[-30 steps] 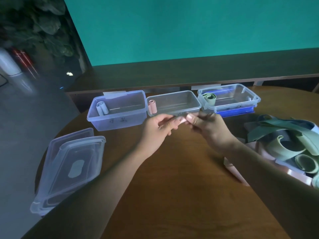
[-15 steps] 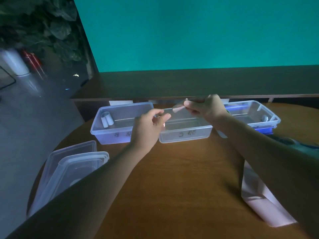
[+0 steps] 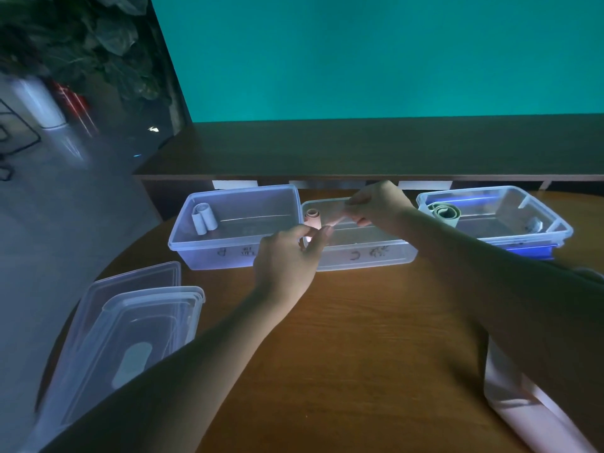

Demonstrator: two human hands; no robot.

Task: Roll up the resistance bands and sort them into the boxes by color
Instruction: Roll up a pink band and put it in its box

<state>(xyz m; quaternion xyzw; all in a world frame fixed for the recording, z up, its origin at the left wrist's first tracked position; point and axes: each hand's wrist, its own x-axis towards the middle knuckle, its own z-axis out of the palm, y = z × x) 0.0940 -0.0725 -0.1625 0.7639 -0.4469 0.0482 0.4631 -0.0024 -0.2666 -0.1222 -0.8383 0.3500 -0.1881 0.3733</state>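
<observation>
Left hand (image 3: pixel 287 256) and right hand (image 3: pixel 376 204) pinch a pink band (image 3: pixel 336 220) over the middle box (image 3: pixel 359 256) — three rolls boxed; another pink band (image 3: pixel 523 410) unrolled at table's near right edge.

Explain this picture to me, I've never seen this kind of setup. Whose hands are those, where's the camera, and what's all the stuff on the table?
There is no machine: a person wears a camera on the head, looking down at their own bare hands. On the wooden table stand three clear boxes: the left box holds a pale roll, the middle box a pink roll, the right box a green roll. Stacked lids lie at the left. The left hand and right hand pinch a pale pink band between them above the middle box.
</observation>
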